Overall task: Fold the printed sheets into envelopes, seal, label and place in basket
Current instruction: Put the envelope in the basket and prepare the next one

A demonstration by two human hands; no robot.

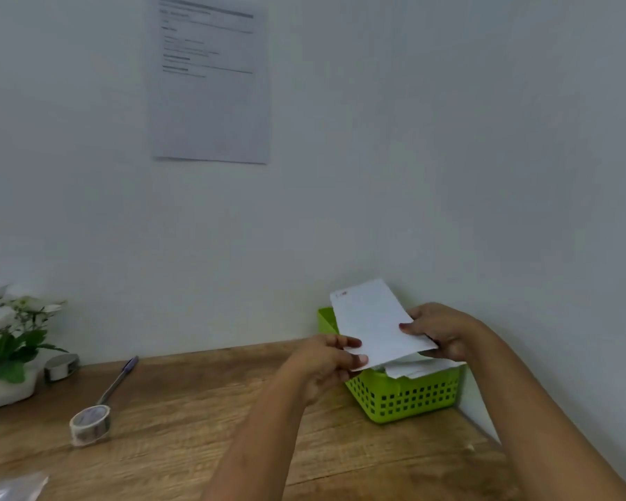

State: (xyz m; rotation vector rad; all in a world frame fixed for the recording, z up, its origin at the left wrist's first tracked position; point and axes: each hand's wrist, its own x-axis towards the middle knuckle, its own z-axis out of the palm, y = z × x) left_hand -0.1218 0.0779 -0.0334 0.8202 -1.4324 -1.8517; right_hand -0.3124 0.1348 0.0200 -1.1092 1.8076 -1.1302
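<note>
- Far left I see white flowers (0, 316) with green leaves in a smooth white pot (8, 390), standing on the table against the wall.
- Just beside the pot a small grey roll (61, 367) stands on its edge; I cannot tell its material.
- A patterned tape roll (90, 424) lies nearer the table's front, ring-shaped and slightly translucent.
- A slim pen (118, 379) with a purple cap lies diagonally between the two rolls.
- The table (196, 428) is brown wood with visible grain.
- A printed sheet (210, 85) hangs flat on the pale wall; its text is blurred.
- My left hand (327, 367) pinches the envelope's lower left corner, thumb on top, fingers curled beneath.
- The folded white envelope (373, 320), flat and rectangular with a small red mark at its upper left corner, is held tilted over the basket.
- The basket (402, 395) is lime-green plastic with a square-holed lattice, set in the table's right corner and holding white papers (420, 367).
- My right hand (438, 330) grips the envelope's right edge, thumb across its face.
</note>
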